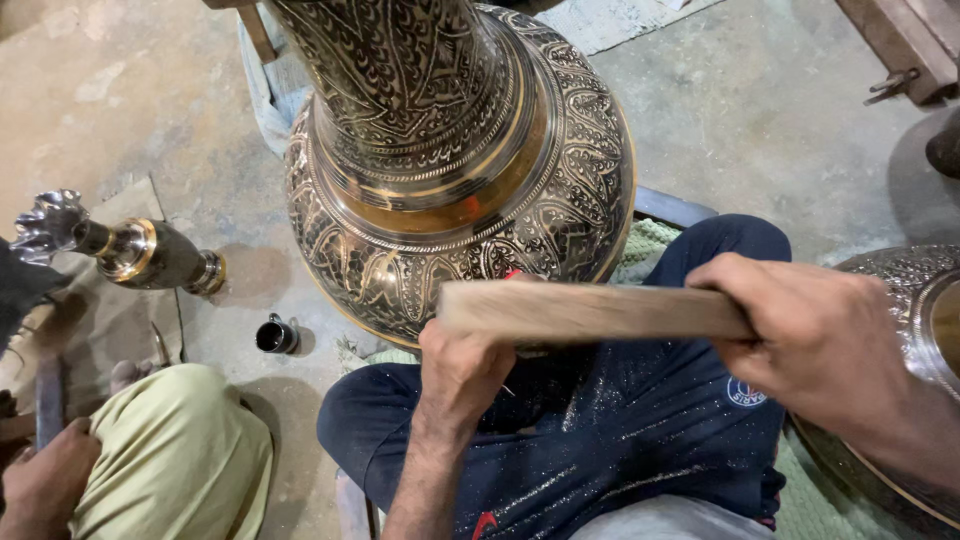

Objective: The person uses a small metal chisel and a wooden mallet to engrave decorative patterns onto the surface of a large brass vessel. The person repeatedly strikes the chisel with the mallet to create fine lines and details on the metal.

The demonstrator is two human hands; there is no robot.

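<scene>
Glossy engraved brass vase (460,170); matt wooden stick (590,310); rough concrete floor (760,110).

Warm, fairly even light falls from above onto the concrete floor (760,110), leaving soft shadows beside the large engraved brass vase (470,170). Bright golden glare runs along the vase's polished bands. The wooden stick (590,310) is smeared by motion blur, and the right hand (820,340) is slightly soft. Near the lower right edge the picture darkens. Lines bend mildly toward the corners.
</scene>
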